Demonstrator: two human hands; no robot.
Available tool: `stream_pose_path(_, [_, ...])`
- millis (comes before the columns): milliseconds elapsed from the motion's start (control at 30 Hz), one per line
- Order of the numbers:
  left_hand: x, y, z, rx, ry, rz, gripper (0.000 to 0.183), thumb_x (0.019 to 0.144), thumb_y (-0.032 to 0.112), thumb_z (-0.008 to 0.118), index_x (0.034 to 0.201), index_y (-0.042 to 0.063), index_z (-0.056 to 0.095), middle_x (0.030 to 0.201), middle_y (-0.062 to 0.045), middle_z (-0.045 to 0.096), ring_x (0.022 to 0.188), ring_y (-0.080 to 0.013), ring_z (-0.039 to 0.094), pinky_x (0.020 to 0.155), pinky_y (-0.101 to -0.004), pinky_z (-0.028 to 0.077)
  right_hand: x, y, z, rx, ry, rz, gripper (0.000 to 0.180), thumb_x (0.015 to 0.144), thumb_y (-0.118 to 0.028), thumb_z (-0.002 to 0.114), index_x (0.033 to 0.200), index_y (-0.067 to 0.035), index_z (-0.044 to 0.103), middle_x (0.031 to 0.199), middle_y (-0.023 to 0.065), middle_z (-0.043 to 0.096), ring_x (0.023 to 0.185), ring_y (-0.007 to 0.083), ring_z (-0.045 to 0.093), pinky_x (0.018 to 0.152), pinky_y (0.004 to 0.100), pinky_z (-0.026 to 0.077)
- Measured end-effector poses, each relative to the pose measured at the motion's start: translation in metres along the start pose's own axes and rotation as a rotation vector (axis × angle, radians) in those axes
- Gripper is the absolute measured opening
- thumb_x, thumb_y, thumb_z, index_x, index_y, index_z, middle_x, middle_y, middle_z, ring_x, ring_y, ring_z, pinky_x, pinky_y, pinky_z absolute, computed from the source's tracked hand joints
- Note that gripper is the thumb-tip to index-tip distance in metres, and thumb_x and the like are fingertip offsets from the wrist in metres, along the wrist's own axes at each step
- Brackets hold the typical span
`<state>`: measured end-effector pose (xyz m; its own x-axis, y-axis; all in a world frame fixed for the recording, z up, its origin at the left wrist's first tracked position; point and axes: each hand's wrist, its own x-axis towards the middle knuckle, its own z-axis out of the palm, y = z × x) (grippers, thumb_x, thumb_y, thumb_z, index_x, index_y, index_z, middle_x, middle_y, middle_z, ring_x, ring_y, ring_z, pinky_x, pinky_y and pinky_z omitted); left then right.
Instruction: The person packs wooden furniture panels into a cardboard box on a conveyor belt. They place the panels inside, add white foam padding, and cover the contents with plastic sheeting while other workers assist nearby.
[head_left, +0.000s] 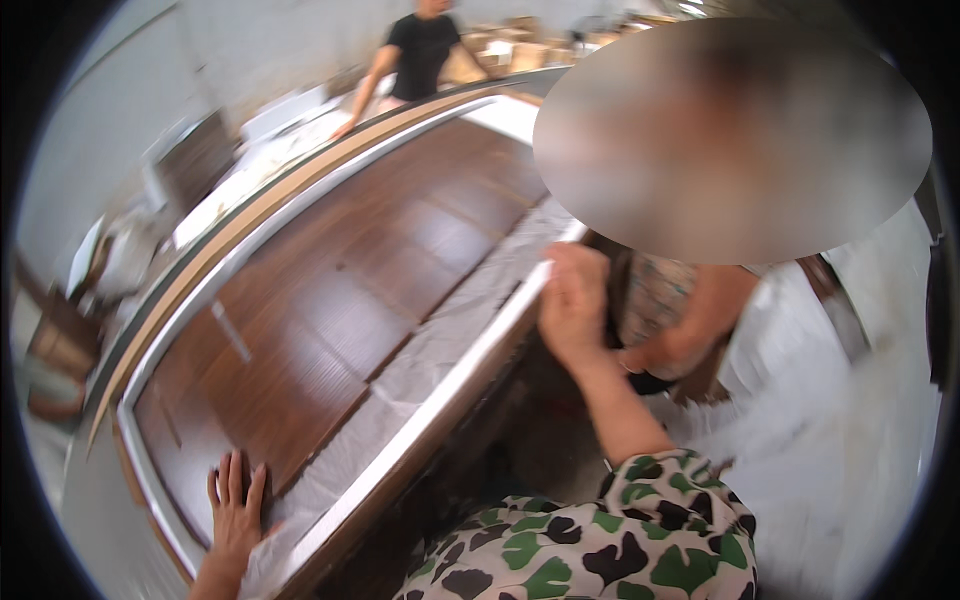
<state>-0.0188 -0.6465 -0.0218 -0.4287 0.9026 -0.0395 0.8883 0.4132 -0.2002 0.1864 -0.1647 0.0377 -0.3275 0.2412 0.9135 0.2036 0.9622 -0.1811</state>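
Dark brown wood-grain panels (341, 262) lie in a long open carton lined with white foam strips. My left hand (236, 510) rests flat on the near end of the panels, fingers apart, holding nothing. Along the near side, my right hand (574, 300) is curled over the white foam strip (442, 382) at the carton's edge. Its fingertips are blurred. Crumpled translucent wrapping sheet (420, 367) runs between the panels and that strip. A small pale strip (231, 332) shows on the panel surface.
A person in a black shirt (424, 56) stands across the table with a hand near the carton's far side. Another person's arm (697, 322) is close to my right hand. Stacked cartons (517, 49) stand behind. White sheeting (795, 420) lies at the right.
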Motion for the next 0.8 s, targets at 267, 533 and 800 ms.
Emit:
stream_pose_path(267, [0.004,0.006,-0.003,0.030,0.291,0.140,0.053,0.088,0.030,0.044,0.137,0.012,0.033,0.139,-0.019,0.033,0.128,-0.0360,0.030,0.105,-0.0483,0.024,-0.011,-0.044,-0.055,-0.020,-0.021,-0.092,0.015,0.077,-0.008,0.062,0.092,-0.005,0.059,0.101,0.0089,0.055,0.095,0.0278,0.051,0.083,0.0367,0.040])
stream_pose_path(533, [0.002,-0.006,0.000,0.061,0.276,0.151,0.054,0.087,0.025,0.046,0.138,0.012,0.032,0.143,-0.017,0.027,0.132,-0.0344,0.026,0.106,-0.0496,0.022,0.013,0.047,-0.145,-0.497,0.048,-0.117,0.016,0.077,-0.007,0.060,0.092,-0.004,0.060,0.096,0.0125,0.058,0.099,0.0308,0.052,0.089,0.0407,0.042])
stream_pose_path(800, [0.007,0.002,-0.001,0.023,0.406,0.167,0.049,0.088,0.021,0.048,0.135,0.012,0.037,0.140,-0.017,0.032,0.128,-0.0358,0.032,0.103,-0.0501,0.028,0.114,0.142,-0.288,1.080,1.003,0.852,0.026,0.091,-0.024,0.046,0.104,-0.002,0.052,0.074,0.0060,0.052,0.061,0.0152,0.047,0.053,0.0270,0.039])
